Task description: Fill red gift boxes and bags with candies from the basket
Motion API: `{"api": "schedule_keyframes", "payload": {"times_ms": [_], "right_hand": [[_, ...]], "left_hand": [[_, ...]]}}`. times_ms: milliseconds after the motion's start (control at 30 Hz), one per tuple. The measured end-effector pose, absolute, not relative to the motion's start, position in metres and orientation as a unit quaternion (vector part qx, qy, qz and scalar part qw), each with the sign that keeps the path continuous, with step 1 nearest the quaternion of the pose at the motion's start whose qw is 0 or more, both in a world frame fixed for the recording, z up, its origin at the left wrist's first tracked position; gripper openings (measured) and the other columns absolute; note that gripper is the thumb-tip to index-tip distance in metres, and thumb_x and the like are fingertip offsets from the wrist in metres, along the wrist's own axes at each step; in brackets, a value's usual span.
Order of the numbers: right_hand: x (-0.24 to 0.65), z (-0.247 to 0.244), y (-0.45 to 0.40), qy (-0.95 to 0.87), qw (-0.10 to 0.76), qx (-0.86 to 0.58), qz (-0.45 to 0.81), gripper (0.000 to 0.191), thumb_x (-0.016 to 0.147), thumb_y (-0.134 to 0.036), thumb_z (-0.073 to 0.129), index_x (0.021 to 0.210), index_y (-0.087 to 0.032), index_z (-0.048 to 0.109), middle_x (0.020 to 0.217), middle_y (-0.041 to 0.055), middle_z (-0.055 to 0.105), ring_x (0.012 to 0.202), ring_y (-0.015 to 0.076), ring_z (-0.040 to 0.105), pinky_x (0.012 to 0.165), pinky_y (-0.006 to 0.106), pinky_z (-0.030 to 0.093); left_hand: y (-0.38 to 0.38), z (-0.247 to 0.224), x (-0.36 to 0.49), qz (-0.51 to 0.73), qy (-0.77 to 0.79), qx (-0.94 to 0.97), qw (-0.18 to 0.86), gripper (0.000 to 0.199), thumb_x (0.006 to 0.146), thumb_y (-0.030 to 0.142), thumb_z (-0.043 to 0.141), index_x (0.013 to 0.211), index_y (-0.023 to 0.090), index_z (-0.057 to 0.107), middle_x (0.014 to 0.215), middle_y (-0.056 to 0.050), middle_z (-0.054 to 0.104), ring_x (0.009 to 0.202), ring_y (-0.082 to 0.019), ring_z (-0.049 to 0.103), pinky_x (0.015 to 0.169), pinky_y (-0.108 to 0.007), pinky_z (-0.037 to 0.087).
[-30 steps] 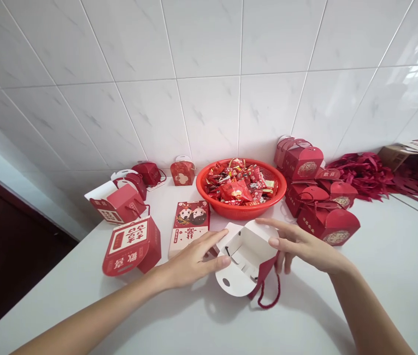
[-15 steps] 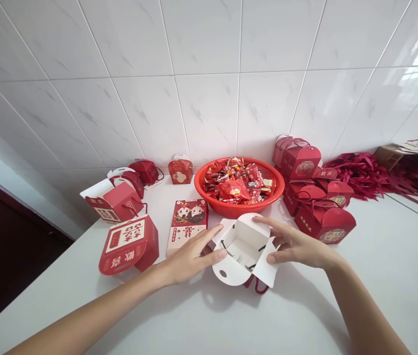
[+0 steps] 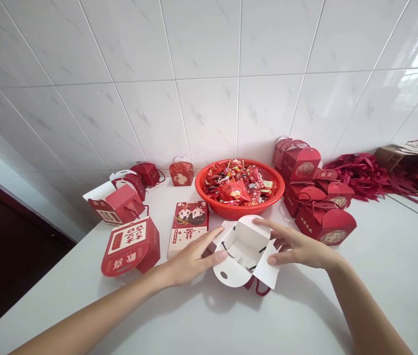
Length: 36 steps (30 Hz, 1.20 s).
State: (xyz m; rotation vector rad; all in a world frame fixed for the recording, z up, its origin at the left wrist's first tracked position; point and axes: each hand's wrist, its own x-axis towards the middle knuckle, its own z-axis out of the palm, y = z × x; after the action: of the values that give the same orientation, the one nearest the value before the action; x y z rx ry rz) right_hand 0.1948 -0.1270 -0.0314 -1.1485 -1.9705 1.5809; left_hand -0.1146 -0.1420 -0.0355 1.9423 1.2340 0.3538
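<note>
A candy gift box (image 3: 245,245) stands with its top flaps spread, white inside, in front of the basket. Its inside shows black cord ends and no candy; a dark red cord loop (image 3: 262,291) hangs at its front. My left hand (image 3: 196,258) grips the left side, thumb on the flap edge. On the opposite side my right hand (image 3: 294,245) holds the box, thumb on the right flap and a finger at the back flap; its other fingers are partly hidden. Behind the box is a red plastic basket (image 3: 240,212) heaped with wrapped candies (image 3: 234,190).
Left of my left hand are a flat printed box (image 3: 189,224) and red gift boxes (image 3: 135,244). Several closed red boxes (image 3: 325,224) cluster at the right. Farther right lie dark red ribbons (image 3: 359,175) and a cardboard box (image 3: 392,158). A tiled wall (image 3: 205,108) backs the table.
The view has shifted very slightly, so everything sits a little lower. Both hands keep the same hold on the gift box.
</note>
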Motion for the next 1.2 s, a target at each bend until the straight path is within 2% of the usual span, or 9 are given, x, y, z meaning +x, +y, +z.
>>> {"api": "schedule_keyframes", "payload": {"times_ms": [300,533,700,867,1100,1200], "right_hand": [[0.195,-0.034,-0.126,-0.699,0.182,-0.405,0.560,0.098,0.075,-0.048,0.077,0.158,-0.029,0.029,0.145,0.0091,0.054,0.125,0.0292,0.053,0.094,0.040,0.050],[0.195,-0.035,-0.127,-0.705,0.189,-0.401,0.553,0.096,0.077,-0.048,0.076,0.158,-0.031,0.028,0.146,0.0081,0.054,0.124,0.0282,0.054,0.092,0.040,0.051],[0.195,-0.035,-0.127,-0.704,0.187,-0.405,0.553,0.095,0.077,-0.048,0.076,0.158,-0.030,0.029,0.144,0.0089,0.056,0.122,0.0275,0.056,0.093,0.040,0.051],[0.195,-0.037,-0.125,-0.702,0.199,-0.400,0.555,0.095,0.077,-0.047,0.076,0.158,-0.030,0.029,0.144,0.0089,0.055,0.123,0.0276,0.054,0.094,0.040,0.051],[0.192,-0.039,-0.125,-0.709,0.207,-0.420,0.528,0.097,0.076,-0.049,0.077,0.158,-0.028,0.030,0.138,0.0107,0.058,0.118,0.0273,0.057,0.095,0.041,0.052],[0.190,-0.042,-0.124,-0.715,0.222,-0.419,0.514,0.095,0.078,-0.051,0.076,0.158,-0.028,0.030,0.137,0.0107,0.059,0.116,0.0270,0.057,0.095,0.041,0.052]], "left_hand": [[-0.142,-0.034,-0.114,0.147,0.482,0.768,0.395,0.083,0.092,0.068,0.050,0.159,0.025,0.029,0.164,-0.007,0.030,0.149,-0.035,0.031,0.122,-0.048,0.029],[-0.140,-0.036,-0.115,0.146,0.481,0.770,0.392,0.084,0.092,0.069,0.049,0.160,0.024,0.027,0.165,-0.008,0.027,0.150,-0.034,0.029,0.123,-0.051,0.026],[-0.140,-0.035,-0.114,0.148,0.477,0.769,0.399,0.082,0.093,0.067,0.050,0.159,0.023,0.028,0.164,-0.008,0.030,0.149,-0.033,0.032,0.122,-0.048,0.029],[-0.139,-0.033,-0.113,0.138,0.486,0.772,0.385,0.085,0.093,0.069,0.047,0.160,0.021,0.026,0.165,-0.008,0.027,0.151,-0.032,0.028,0.123,-0.047,0.026],[-0.136,-0.034,-0.116,0.142,0.488,0.799,0.321,0.079,0.095,0.066,0.045,0.159,0.023,0.027,0.162,-0.010,0.034,0.148,-0.034,0.033,0.119,-0.046,0.033],[-0.134,-0.034,-0.118,0.154,0.489,0.806,0.294,0.073,0.098,0.063,0.042,0.158,0.024,0.029,0.158,-0.011,0.041,0.142,-0.032,0.041,0.115,-0.043,0.038]]}}
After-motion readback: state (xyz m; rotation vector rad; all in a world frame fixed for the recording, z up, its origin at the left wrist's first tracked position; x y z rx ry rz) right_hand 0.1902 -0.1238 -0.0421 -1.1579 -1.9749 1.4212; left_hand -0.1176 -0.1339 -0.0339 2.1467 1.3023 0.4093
